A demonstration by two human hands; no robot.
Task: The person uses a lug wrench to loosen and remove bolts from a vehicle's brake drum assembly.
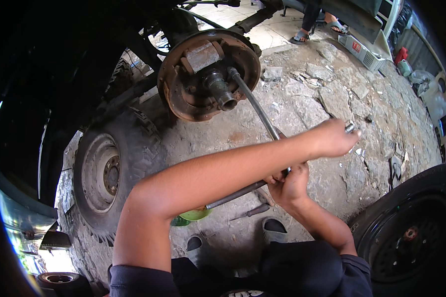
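Head view: gripping bar (350, 128) tight in left hand (333, 138), crossed over past right hand (291, 185); holding near end of long rod (256, 105) in right, closer one, curled snugly round; slanting lengthwise up and left from there to rusty round plate (187, 99)

On the near side of the pale plastic crate (369, 58), the ground (307, 101) is rough, cracked and grey-brown, scattered with loose chips of stone. To the crate's left lies smoother, pale paving (276, 29), brightly lit. To the crate's right stands a grey ribbed wall (423, 45), with plastic bags (421, 77) near it. Far left of the crate, deep shadow is broken by bright gaps.
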